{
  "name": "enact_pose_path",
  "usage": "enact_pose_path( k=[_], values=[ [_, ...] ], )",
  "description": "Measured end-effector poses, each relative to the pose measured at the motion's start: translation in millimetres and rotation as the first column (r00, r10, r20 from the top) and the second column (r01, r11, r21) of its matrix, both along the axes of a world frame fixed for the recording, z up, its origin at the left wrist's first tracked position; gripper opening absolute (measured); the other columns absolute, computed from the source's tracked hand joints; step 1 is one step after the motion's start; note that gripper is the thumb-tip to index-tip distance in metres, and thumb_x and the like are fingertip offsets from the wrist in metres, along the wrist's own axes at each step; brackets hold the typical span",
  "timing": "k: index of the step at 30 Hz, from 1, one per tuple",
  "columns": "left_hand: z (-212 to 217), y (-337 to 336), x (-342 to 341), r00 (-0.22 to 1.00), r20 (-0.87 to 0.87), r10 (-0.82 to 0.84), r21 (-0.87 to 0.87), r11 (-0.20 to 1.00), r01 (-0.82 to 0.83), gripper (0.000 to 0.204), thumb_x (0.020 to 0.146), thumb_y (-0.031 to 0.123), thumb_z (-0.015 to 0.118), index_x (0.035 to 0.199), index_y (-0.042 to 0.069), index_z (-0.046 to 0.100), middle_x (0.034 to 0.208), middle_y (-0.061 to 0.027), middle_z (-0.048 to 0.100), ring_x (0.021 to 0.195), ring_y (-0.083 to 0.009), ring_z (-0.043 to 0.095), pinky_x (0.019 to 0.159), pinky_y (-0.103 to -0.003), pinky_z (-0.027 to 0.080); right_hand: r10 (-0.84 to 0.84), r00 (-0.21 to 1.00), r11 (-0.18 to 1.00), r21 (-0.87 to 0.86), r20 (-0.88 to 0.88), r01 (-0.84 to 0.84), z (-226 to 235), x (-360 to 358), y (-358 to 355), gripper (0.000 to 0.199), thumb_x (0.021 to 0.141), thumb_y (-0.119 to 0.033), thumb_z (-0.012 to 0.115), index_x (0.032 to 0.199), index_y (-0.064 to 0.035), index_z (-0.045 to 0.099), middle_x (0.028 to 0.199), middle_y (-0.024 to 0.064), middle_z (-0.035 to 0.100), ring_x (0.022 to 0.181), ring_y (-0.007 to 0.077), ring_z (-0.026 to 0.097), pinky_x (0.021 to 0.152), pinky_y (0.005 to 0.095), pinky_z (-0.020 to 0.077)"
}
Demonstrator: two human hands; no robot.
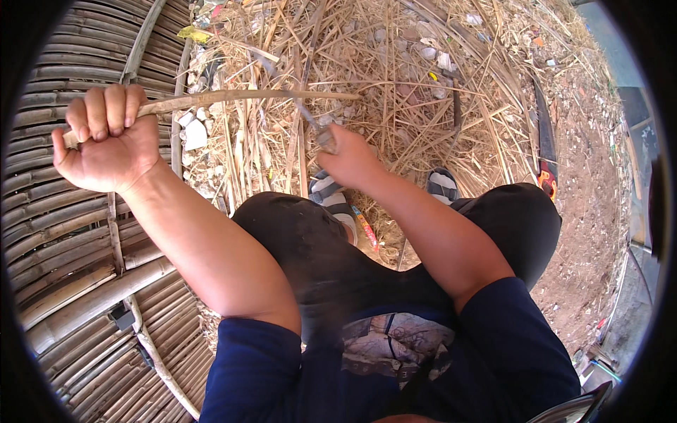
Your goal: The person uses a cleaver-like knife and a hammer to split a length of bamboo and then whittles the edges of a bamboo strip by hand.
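My left hand (109, 137) is raised at the left with its fingers wrapped round one end of a thin, slightly bent wooden stick (218, 97). From there the stick runs rightward over the ground and tapers toward its far end. In front of my knees, my right hand (349, 158) grips a knife (307, 115) by its handle. The narrow blade points up and to the left and crosses the stick near its thin end. Whether the edge touches the wood I cannot tell.
A bamboo-slat wall (84, 74) stands along the left. Straw and wood shavings (395, 92) cover the ground ahead. A handsaw (544, 151) with a red and black handle lies at the right. Beside my sandalled foot (328, 190) is a red wrapper (365, 229).
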State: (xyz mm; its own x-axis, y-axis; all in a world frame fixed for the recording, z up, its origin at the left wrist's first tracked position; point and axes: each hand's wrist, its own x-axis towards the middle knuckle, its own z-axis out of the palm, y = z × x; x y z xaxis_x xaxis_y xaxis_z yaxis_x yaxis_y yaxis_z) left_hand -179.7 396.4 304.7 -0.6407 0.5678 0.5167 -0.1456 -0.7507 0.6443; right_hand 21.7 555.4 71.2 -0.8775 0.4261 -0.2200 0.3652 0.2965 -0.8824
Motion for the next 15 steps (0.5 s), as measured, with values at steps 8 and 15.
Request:
enact_pose_path(
  k=[8,15],
  values=[
    [-3,5,-3,0.989,-0.05,-0.139,-0.004,0.99,0.139,0.035,0.083,0.035,0.057,0.059,0.02,0.037,0.054,0.0056,0.031,0.05,-0.011,0.023,0.053,-0.03,0.021,-0.15,0.986,0.976,0.148,-0.072,0.159,-157,34,17,0.039,0.081,-0.021,0.067,0.115,-0.0012,0.06,0.094,0.0211,0.067,0.092,0.034,0.064,0.083,0.044,0.0497],
    [-2,-5,-5,0.984,-0.04,-0.174,-0.027,0.984,0.173,0.036,0.084,0.035,0.056,0.058,0.021,0.036,0.055,0.0052,0.031,0.051,-0.0111,0.023,0.055,-0.029,0.022,-0.225,0.962,0.974,0.02,0.157,0.225,-102,17,5,0.048,0.081,-0.024,0.064,0.12,0.0025,0.061,0.113,0.0298,0.065,0.109,0.0405,0.063,0.095,0.0454,0.0498]
  ],
)
